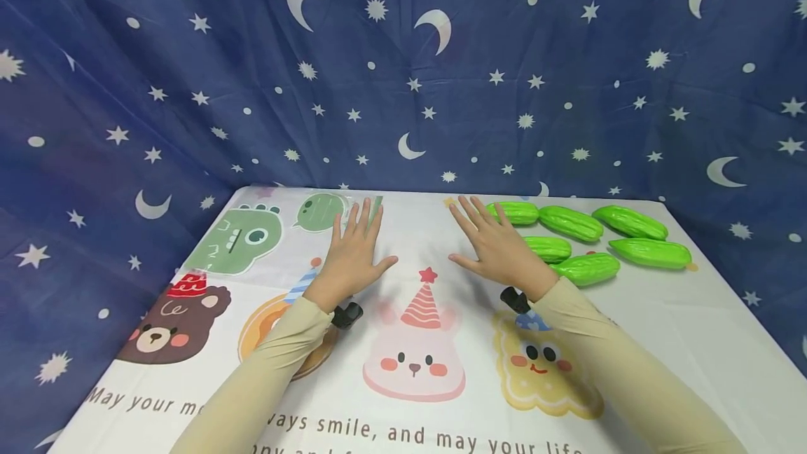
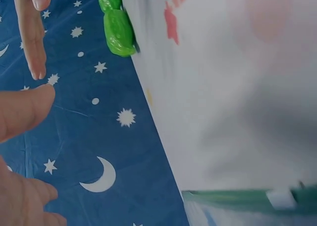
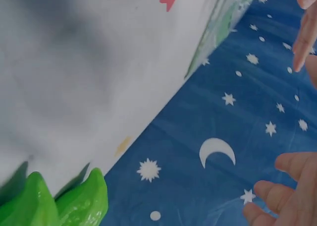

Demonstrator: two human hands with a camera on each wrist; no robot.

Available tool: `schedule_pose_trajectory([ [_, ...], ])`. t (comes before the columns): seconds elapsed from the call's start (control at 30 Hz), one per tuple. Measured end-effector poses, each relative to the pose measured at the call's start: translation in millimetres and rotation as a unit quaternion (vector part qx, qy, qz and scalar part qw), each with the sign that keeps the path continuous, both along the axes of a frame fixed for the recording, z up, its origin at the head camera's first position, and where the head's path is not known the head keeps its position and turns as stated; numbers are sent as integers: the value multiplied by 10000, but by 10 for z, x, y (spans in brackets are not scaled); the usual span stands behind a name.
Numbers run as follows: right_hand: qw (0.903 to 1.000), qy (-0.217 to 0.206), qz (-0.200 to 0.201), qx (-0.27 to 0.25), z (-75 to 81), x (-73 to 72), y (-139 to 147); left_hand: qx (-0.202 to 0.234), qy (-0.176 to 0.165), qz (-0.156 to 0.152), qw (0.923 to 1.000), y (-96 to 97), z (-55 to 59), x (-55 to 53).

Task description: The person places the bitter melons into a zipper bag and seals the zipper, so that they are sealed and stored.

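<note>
Both hands hover above the table with fingers straight and spread, and neither holds anything. My left hand (image 1: 351, 258) is over the left-middle part, near a clear, flat thing with a green edge (image 1: 378, 206) lying at the back left; what it is exactly I cannot tell. My right hand (image 1: 498, 247) is just left of several glossy, bright green cucumbers (image 1: 570, 223) with pointed ends, partly covering the nearest ones. In the right wrist view, two cucumber tips (image 3: 84, 201) show at the lower left. The left wrist view catches more cucumbers (image 2: 118, 30) by the table edge.
A white tablecloth (image 1: 416, 230) printed with cartoon animals and lettering covers the table. Behind and to the left hangs a dark blue curtain (image 1: 378, 90) with white moons and stars. Black camera mounts (image 1: 347, 315) sit at both wrists.
</note>
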State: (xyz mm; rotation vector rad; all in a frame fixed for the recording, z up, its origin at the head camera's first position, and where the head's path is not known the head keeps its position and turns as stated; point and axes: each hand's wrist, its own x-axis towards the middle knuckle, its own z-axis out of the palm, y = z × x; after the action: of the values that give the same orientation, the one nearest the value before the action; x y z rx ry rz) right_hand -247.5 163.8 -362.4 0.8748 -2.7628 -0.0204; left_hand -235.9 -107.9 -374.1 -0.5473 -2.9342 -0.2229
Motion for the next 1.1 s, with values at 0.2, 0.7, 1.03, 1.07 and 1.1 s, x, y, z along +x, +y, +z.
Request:
schedule_pose_trajectory([
  [0.2, 9991, -3, 406, 146, 2, -135, -123, -27, 33, -19, 10000, -85, -16, 8],
  [0.7, 9914, -3, 1263, 336, -99, -541, -526, -411, -93, 13, 9991, -318, -138, -90],
  [1.03, 9861, -180, 1426, 837, -200, -729, -896, -673, -425, -32, 9968, -469, -192, -187],
  [1.07, 9853, -184, 1435, 910, -212, -748, -931, -705, -437, -41, 9965, -479, -200, -197],
  [1.1, 9844, -178, 1462, 962, -226, -768, -965, -707, -473, -47, 9964, -489, -203, -205],
])
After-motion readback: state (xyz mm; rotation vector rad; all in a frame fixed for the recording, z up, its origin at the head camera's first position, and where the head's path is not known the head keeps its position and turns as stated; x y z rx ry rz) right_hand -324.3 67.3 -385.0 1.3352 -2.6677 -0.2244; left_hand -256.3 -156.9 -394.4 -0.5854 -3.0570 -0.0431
